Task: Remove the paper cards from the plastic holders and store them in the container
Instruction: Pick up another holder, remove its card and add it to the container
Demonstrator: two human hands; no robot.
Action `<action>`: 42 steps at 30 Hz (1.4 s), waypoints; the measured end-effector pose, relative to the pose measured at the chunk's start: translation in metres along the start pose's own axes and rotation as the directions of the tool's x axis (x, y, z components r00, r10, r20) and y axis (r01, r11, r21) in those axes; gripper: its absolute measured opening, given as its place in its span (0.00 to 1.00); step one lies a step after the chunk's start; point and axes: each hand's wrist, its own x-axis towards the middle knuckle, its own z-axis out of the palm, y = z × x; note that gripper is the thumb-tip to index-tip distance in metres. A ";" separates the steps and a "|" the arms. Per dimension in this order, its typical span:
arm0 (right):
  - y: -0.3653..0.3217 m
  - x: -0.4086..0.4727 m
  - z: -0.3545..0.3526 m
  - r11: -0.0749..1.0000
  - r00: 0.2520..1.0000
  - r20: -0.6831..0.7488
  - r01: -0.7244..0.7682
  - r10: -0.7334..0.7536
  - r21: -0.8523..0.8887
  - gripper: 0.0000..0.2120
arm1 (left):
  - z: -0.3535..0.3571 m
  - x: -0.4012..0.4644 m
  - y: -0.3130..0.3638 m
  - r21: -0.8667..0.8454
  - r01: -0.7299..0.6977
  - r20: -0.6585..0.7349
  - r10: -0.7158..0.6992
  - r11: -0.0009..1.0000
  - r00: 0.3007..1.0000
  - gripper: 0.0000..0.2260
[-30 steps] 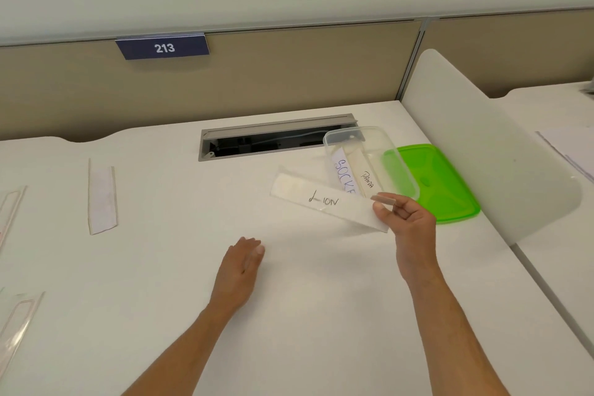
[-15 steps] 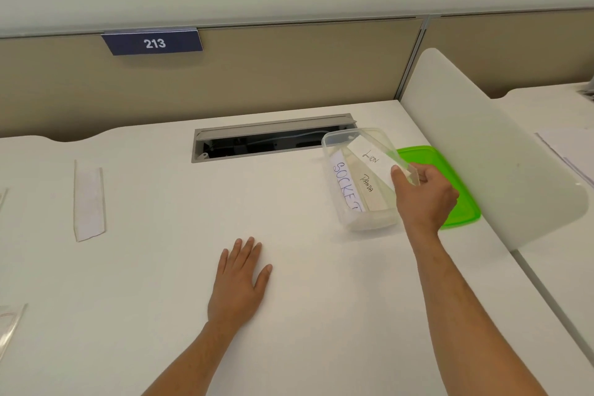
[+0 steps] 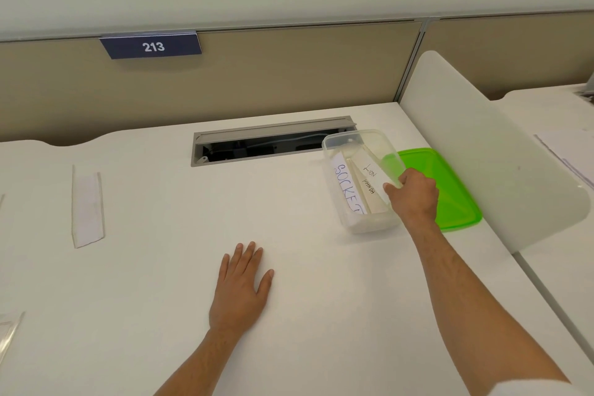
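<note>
On the white desk [image 3: 160,299], toward its right side, stands one clear container [image 3: 360,225] with three paper cards inside: one lettered SOCKET [image 3: 345,189], one PANDA [image 3: 369,191] and one LION [image 3: 369,170]. One green lid [image 3: 450,189] lies just beside it, to the right. One plastic holder [image 3: 86,205] lies well to the left, and parts of two more show at the left edge, one of them [image 3: 8,334] near the bottom corner. The right hand [image 3: 414,196] is curled at the container's right rim, its fingertips on the LION card's end; whether it pinches the card cannot be told. The left hand [image 3: 241,286] lies flat on the desk, fingers straight, holding nothing. Half a second ago the LION card sat higher, across the rim; now it lies lower, within the walls.
</note>
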 end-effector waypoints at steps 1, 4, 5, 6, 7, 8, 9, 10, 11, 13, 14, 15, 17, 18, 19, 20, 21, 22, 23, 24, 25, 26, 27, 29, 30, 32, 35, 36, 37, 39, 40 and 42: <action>0.001 0.002 0.000 0.999 0.999 0.034 0.003 -0.001 -0.037 0.17 | 0.000 0.000 0.001 0.003 0.000 0.005 0.000 1.000 1.000 0.31; 0.000 0.009 0.001 0.984 0.989 0.149 0.049 -0.024 -0.171 0.18 | -0.001 0.000 0.000 0.002 0.002 0.004 -0.002 1.000 1.000 0.31; -0.001 0.011 0.002 0.974 0.983 0.184 0.069 -0.029 -0.218 0.18 | -0.002 0.000 0.001 0.006 0.003 0.008 -0.003 1.000 1.000 0.31; -0.002 0.013 0.003 0.961 0.977 0.211 0.089 -0.033 -0.261 0.18 | -0.002 0.000 0.001 0.008 0.003 0.010 -0.003 1.000 1.000 0.31; -0.003 0.014 0.004 0.949 0.973 0.230 0.105 -0.036 -0.297 0.17 | -0.002 0.000 0.001 0.006 0.002 0.007 -0.002 1.000 1.000 0.31; -0.003 0.015 0.005 0.940 0.969 0.245 0.113 -0.033 -0.322 0.16 | -0.002 0.000 0.002 0.001 0.002 0.004 -0.002 1.000 1.000 0.31; -0.003 0.016 0.006 0.934 0.966 0.258 0.115 -0.026 -0.338 0.16 | -0.002 0.000 0.002 -0.002 0.002 0.004 -0.002 1.000 1.000 0.31; -0.003 0.017 0.007 0.930 0.963 0.269 0.115 -0.017 -0.350 0.16 | -0.002 0.000 0.001 -0.007 0.002 0.004 -0.002 1.000 1.000 0.31; -0.003 0.017 0.009 0.925 0.960 0.278 0.115 -0.011 -0.361 0.16 | -0.002 0.001 0.001 -0.010 0.002 0.002 -0.002 1.000 1.000 0.31; -0.003 0.018 0.010 0.922 0.956 0.292 0.110 0.004 -0.372 0.17 | -0.001 0.001 0.001 -0.006 -0.002 -0.004 0.002 1.000 1.000 0.30; -0.005 0.018 0.011 0.919 0.951 0.308 0.117 0.005 -0.377 0.17 | -0.001 0.000 -0.001 -0.007 0.003 -0.004 -0.003 1.000 1.000 0.30; -0.006 0.018 0.012 0.914 0.944 0.329 0.126 0.008 -0.385 0.17 | -0.001 -0.001 -0.001 -0.008 0.008 -0.002 -0.008 1.000 1.000 0.30; -0.004 0.020 0.011 0.910 0.933 0.358 0.122 0.030 -0.395 0.18 | 0.000 0.001 0.001 -0.012 -0.001 0.010 0.001 1.000 1.000 0.30; -0.004 0.021 0.010 0.912 0.928 0.371 0.119 0.039 -0.392 0.19 | 0.000 0.001 0.001 -0.016 0.001 0.014 0.000 1.000 1.000 0.30; -0.004 0.021 0.010 0.916 0.924 0.381 0.116 0.043 -0.385 0.20 | -0.001 0.001 0.000 -0.021 0.001 0.014 -0.001 1.000 1.000 0.30; -0.004 0.021 0.009 0.922 0.925 0.378 0.108 0.044 -0.372 0.20 | -0.001 0.001 0.000 -0.024 0.002 0.013 -0.001 1.000 1.000 0.30; -0.004 0.020 0.008 0.931 0.931 0.362 0.099 0.038 -0.353 0.20 | -0.002 0.001 0.000 -0.027 0.001 0.014 -0.001 1.000 1.000 0.30; -0.006 0.018 0.007 0.940 0.942 0.334 0.091 0.026 -0.328 0.19 | -0.003 0.000 0.000 -0.032 0.000 0.020 0.000 0.999 1.000 0.30; -0.007 0.014 0.006 0.952 0.954 0.298 0.085 0.007 -0.295 0.18 | -0.004 0.000 0.000 -0.041 -0.002 0.023 0.003 0.999 1.000 0.30; -0.009 0.009 0.005 0.964 0.967 0.255 0.085 -0.018 -0.253 0.17 | -0.005 -0.001 -0.001 -0.055 -0.005 0.026 0.006 0.998 1.000 0.30; -0.013 0.002 0.003 0.974 0.977 0.208 0.092 -0.048 -0.206 0.18 | -0.006 -0.001 -0.002 -0.074 -0.009 0.033 0.011 0.997 0.999 0.31; -0.017 -0.007 0.002 0.981 0.984 0.159 0.109 -0.084 -0.158 0.18 | -0.007 0.000 -0.002 -0.101 -0.011 0.042 0.015 0.995 0.999 0.31; -0.022 -0.016 0.002 0.984 0.985 0.115 0.138 -0.125 -0.112 0.19 | -0.009 0.000 -0.003 -0.134 -0.010 0.054 0.018 0.991 0.998 0.30; -0.035 -0.039 0.006 0.979 0.977 0.057 0.206 -0.205 -0.005 0.19 | -0.015 0.001 -0.006 -0.205 0.000 0.091 0.019 0.979 0.996 0.26; -0.042 -0.053 0.010 0.970 0.970 0.042 0.237 -0.240 0.054 0.19 | -0.019 0.000 -0.007 -0.237 0.007 0.110 0.020 0.972 0.994 0.24; -0.056 -0.082 0.020 0.948 0.956 0.042 0.283 -0.291 0.143 0.18 | -0.028 -0.005 -0.011 -0.279 0.021 0.135 0.018 0.960 0.991 0.24; -0.074 -0.127 0.042 0.923 0.919 0.135 0.348 -0.370 0.165 0.20 | -0.037 -0.019 -0.023 -0.273 0.025 0.097 0.001 0.962 0.995 0.23; -0.080 -0.140 0.049 0.918 0.907 0.169 0.357 -0.385 0.174 0.21 | -0.040 -0.026 -0.028 -0.262 0.029 0.086 -0.007 0.965 0.996 0.23; -0.085 -0.154 0.057 0.914 0.897 0.197 0.362 -0.395 0.185 0.22 | -0.044 -0.032 -0.035 -0.246 0.033 0.080 -0.014 0.969 0.997 0.23; -0.092 -0.180 0.071 0.908 0.879 0.243 0.370 -0.411 0.199 0.23 | -0.051 -0.047 -0.051 -0.203 0.035 0.063 -0.023 0.978 0.998 0.27; -0.096 -0.193 0.078 0.904 0.867 0.265 0.378 -0.421 0.201 0.24 | -0.055 -0.055 -0.059 -0.183 0.037 0.047 -0.028 0.982 0.998 0.30; -0.102 -0.218 0.090 0.893 0.837 0.313 0.405 -0.448 0.197 0.26 | -0.063 -0.070 -0.078 -0.149 0.057 0.005 -0.057 0.987 0.998 0.32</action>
